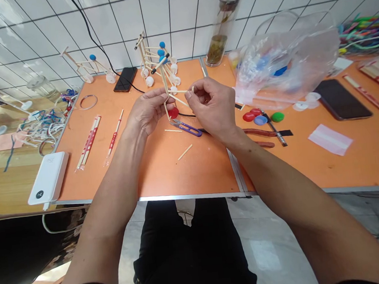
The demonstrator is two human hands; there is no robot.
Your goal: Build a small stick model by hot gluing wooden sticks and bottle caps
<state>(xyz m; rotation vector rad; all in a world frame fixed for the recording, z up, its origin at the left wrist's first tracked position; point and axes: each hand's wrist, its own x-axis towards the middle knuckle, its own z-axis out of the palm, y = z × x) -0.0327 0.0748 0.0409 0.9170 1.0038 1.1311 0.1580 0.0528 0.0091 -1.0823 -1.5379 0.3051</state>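
Both hands working over the orange tabletop (pixel 166 175), close to its middle. Left hand (pixel 149 111): thumb and fingers closed on a light wooden stick frame (pixel 180 91), gripping it near the joint where several sticks meet. Right hand (pixel 215 106): thumb and index finger pinched together at the outer end of the frame's side sticks. Frame held above the tabletop between the two hands, its upright overlapping in view a wheeled stick model (pixel 144 52) with blue caps behind it; cannot tell exactly where one outline ends. A red cap (pixel 173 112) shows just under the left fingers; attachment to the frame cannot be told. Nearer the person: purple-handled snips (pixel 191 129) and a short stick piece (pixel 185 152), lying flat. Pliers (pixel 260 132) with reddish-brown handles extend out past the right wrist; a dark rod (pixel 275 129) lies across them, near a green cap (pixel 277 116) and a blue cap (pixel 260 120). To the left: red-printed chopstick packets (pixel 89 142) and a white power bank (pixel 49 177) at the tabletop's edge. Rear: a dark phone (pixel 125 79), a tall glass bottle (pixel 218 47) by the tiled wall, and a clear plastic bag (pixel 290 78) right of it.
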